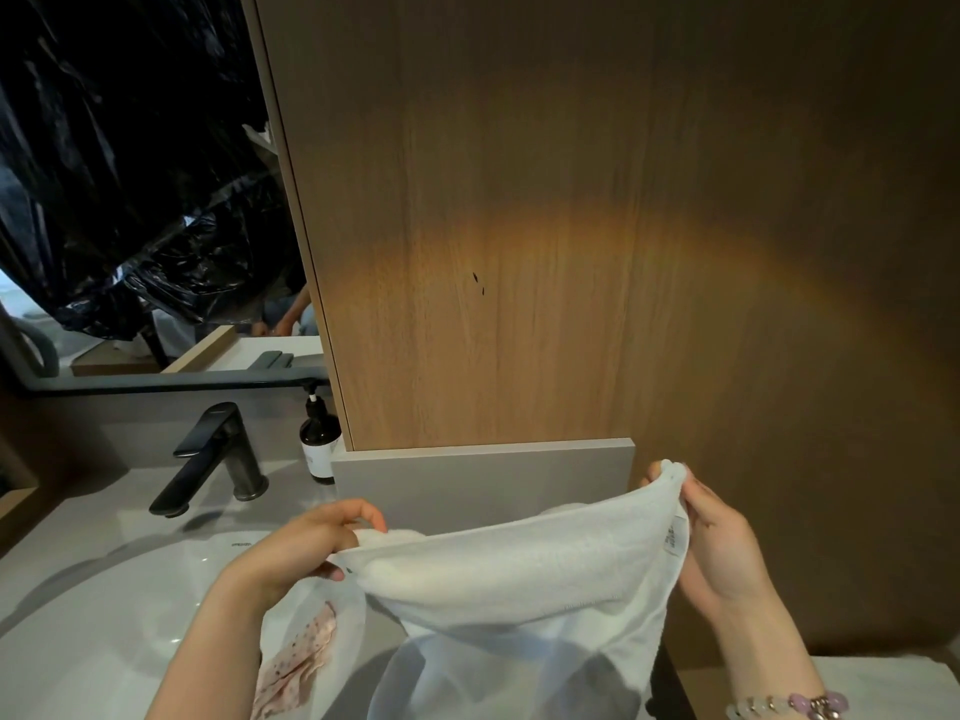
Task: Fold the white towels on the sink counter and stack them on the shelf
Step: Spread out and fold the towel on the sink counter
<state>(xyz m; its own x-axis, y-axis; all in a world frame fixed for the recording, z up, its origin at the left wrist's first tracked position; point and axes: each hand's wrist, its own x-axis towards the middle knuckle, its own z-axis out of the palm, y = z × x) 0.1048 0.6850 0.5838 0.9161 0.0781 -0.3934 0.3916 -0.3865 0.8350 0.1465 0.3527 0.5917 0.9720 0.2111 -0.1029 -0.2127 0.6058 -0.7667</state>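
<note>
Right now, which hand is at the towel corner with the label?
The right hand: the label sits beside it on the white towel. The left hand holds the lower, unlabelled corner.

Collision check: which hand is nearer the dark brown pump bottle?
Left. The left hand sits just in front of the dark brown pump bottle; right hand is far to its right.
</note>
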